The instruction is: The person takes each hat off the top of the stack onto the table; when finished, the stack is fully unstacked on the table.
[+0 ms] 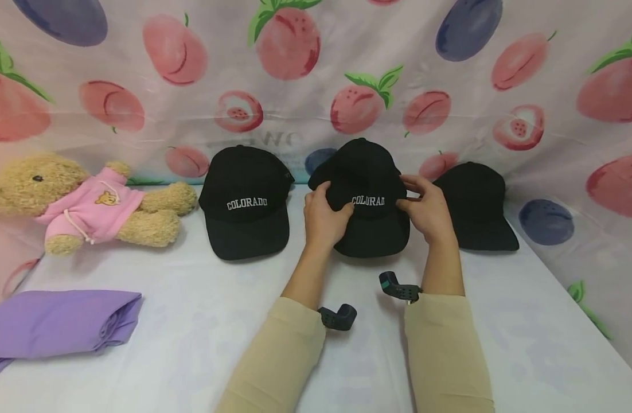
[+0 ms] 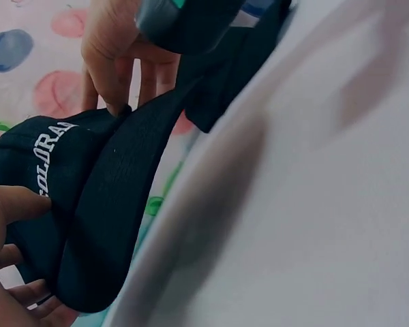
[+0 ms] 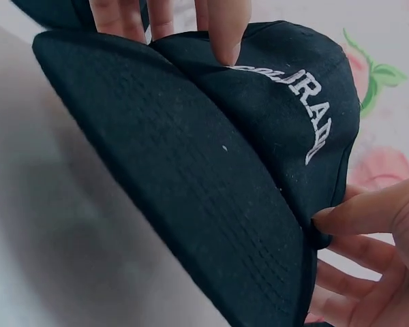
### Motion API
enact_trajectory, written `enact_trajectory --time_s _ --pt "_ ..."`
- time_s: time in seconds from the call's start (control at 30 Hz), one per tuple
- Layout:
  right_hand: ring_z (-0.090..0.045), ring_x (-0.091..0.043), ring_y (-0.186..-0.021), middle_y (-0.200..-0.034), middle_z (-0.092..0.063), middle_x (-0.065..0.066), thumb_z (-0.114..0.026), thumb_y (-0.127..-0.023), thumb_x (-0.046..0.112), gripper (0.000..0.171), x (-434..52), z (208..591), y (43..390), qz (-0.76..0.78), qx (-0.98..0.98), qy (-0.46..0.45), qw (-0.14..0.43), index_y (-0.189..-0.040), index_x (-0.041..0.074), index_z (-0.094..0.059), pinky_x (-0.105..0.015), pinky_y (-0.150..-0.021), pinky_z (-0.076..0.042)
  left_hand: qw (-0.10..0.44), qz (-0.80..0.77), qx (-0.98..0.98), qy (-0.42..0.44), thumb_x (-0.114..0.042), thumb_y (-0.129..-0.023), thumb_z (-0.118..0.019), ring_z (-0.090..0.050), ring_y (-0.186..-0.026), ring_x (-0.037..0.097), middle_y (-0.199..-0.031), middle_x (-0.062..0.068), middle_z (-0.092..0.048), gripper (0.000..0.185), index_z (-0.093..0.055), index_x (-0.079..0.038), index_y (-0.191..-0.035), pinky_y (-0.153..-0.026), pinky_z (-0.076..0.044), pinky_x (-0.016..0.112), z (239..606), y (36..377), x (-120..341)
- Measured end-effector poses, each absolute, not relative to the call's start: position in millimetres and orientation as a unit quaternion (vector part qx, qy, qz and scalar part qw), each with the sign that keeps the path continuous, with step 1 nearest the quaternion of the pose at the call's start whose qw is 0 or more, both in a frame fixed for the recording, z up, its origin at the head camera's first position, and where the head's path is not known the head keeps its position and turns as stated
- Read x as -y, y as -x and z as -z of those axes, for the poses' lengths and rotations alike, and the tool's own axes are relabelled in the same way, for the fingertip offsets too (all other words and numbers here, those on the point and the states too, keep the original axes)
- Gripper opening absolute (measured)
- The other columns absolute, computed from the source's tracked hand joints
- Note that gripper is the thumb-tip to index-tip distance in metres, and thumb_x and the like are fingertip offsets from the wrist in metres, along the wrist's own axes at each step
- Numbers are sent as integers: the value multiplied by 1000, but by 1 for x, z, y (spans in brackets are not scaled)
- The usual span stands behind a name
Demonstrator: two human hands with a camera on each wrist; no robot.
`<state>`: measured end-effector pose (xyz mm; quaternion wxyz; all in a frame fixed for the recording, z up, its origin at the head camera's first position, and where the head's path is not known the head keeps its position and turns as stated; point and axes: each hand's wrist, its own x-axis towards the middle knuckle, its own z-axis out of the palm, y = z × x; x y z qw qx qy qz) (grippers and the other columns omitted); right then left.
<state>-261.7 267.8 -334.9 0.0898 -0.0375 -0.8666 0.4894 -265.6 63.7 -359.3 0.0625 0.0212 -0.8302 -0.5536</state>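
Note:
Both hands hold a black baseball cap (image 1: 370, 229) with white COLORADO lettering, one at each side of its crown. The left hand (image 1: 325, 219) grips the left side, its thumb on the front by the first letters and its fingers behind. On the other side the right hand (image 1: 428, 206) pinches the edge between thumb and fingers, as the right wrist view shows with the thumb (image 3: 347, 210) near the brim seam. The brim (image 2: 116, 204) points toward the person, and a shadow lies on the cloth below it.
A second COLORADO cap (image 1: 246, 229) sits to the left, and a plain-looking black cap (image 1: 476, 209) to the right. Farther left lie a teddy bear (image 1: 156, 223) in a pink top and a folded purple cloth (image 1: 58, 321). A fruit-print curtain (image 1: 295, 97) hangs behind the white table (image 1: 192, 344).

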Motion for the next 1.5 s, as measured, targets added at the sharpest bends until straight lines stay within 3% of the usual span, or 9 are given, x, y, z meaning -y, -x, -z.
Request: enact_trajectory --time_s 0.37,0.93,1.2,1.5 --pt "-43 -36 -145 -152 -53 -24 -63 -93 -3 57 -285 340 276 -478 872 55 91 -149 5 -54 -52 -119 -38 14 567 823 24 -16 -92 -71 -47 -138 34 -151 20 -45 68 -46 -11 -155 -117 -41 47 367 283 -70" --pt "-49 -35 -139 -158 -48 -18 -57 -97 -4 59 -300 361 285 -534 837 104 68 -154 8 -48 -51 -114 -44 -24 559 827 56 -11 -92 -67 -47 -141 34 -155 22 -43 68 -45 -9 -156 -118 -41 45 378 293 -76" --pt "-43 -36 -145 -157 -48 -22 -55 -97 -4 56 -309 365 285 -522 841 116 84 -153 4 -48 -52 -122 -35 -38 562 824 63 -11 -92 -67 -45 -143 34 -158 22 -41 68 -45 -9 -156 -118 -41 46 384 297 -89" --pt "-44 -37 -143 -158 -46 -21 -53 -99 -3 56 -320 370 290 -519 840 134 77 -154 6 -48 -52 -122 -35 -46 569 818 66 -11 -92 -67 -43 -145 34 -160 21 -41 66 -47 -10 -155 -119 -40 46 387 306 -98"
